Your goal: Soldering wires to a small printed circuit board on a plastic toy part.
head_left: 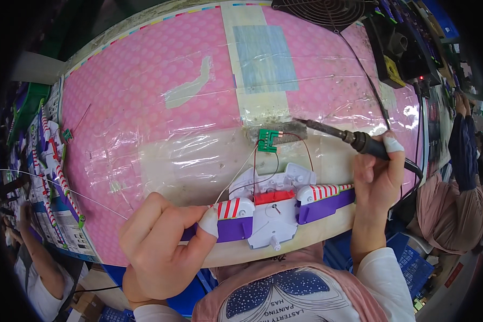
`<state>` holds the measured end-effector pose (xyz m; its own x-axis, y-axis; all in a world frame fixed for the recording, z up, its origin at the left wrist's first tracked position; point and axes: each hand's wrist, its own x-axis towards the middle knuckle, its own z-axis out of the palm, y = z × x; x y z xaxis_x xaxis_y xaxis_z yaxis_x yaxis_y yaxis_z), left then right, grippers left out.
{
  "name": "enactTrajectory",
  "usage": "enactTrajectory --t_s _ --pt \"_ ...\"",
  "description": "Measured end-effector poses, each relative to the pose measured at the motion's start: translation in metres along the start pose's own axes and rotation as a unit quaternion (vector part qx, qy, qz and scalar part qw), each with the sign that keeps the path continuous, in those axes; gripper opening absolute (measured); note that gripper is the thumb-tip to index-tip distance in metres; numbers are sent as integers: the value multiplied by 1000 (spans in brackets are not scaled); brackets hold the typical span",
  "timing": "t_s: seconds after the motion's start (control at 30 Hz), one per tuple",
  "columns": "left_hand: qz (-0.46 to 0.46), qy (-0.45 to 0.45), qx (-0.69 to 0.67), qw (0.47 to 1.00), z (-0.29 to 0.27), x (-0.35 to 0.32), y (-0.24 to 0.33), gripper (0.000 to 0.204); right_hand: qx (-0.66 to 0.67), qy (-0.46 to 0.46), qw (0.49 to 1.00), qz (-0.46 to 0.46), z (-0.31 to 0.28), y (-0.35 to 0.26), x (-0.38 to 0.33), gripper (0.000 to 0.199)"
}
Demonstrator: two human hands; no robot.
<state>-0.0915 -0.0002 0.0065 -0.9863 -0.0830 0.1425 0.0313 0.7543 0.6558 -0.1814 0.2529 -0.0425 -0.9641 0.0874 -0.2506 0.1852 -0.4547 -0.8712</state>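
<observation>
My right hand (381, 166) is closed around the handle of a soldering iron (367, 144), its tip pointing left above a dark grey patch. A small green circuit board (268, 140) lies just below that tip, apart from it. Thin dark wires run from the board to a white plastic toy body (273, 220) with purple wings (327, 206) striped red and white, and a red piece in its middle. My left hand (166, 241) pinches a thin pale solder wire (235, 180) over the left wing; its end reaches toward the board. White finger covers show on both hands.
A black fan grille (327, 12) sits at the far edge, and a black soldering station (402, 48) at the far right with its cable. Several similar winged toy parts (51, 166) and another small board (67, 135) lie left. Other people sit at both sides.
</observation>
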Motion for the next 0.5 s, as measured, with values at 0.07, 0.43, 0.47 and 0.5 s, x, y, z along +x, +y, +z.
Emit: enactTrajectory --t_s 0.07,0.43,0.47,0.5 --pt "-4 4 0 1000 1 1 0 11 -25 9 1000 1 0 3 2 18" --pt "-68 44 26 996 -5 1 2 11 -57 -25 998 24 -3 7 5 14" --pt "-66 44 20 997 -3 3 0 11 -63 -13 998 23 -1 5 5 15" --pt "-61 42 16 997 -1 4 -2 11 -68 -2 997 22 -1 4 5 18"
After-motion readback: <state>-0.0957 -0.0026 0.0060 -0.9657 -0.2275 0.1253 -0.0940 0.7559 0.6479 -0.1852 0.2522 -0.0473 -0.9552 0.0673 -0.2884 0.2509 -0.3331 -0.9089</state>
